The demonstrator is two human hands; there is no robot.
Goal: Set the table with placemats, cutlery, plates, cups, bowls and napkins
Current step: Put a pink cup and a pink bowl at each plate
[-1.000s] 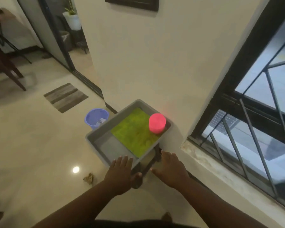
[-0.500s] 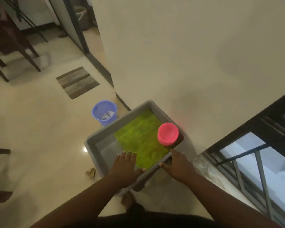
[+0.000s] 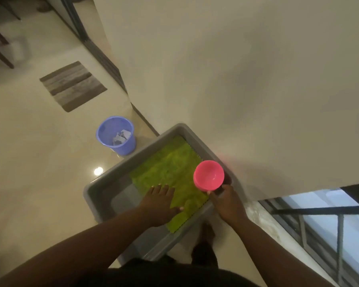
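Note:
A grey plastic bin point(image 3: 104, 182) stands on the floor by the wall. Inside it lies a bright green placemat point(image 3: 170, 168), and a pink bowl point(image 3: 209, 175) sits on the mat's right corner. My left hand point(image 3: 159, 201) rests flat on the green placemat with its fingers spread. My right hand point(image 3: 226, 201) is at the bin's right side, its fingertips touching the near rim of the pink bowl. I cannot see whether the fingers grip the bowl.
A blue waste basket point(image 3: 116, 134) with paper in it stands left of the bin. A striped floor mat point(image 3: 73, 85) lies farther back. The wall rises right behind the bin, and a barred window point(image 3: 319, 224) is at the lower right.
Both hands have moved from the bin's near edge into it: the left onto the green placemat, the right up to the pink bowl. The camera has tilted further down.

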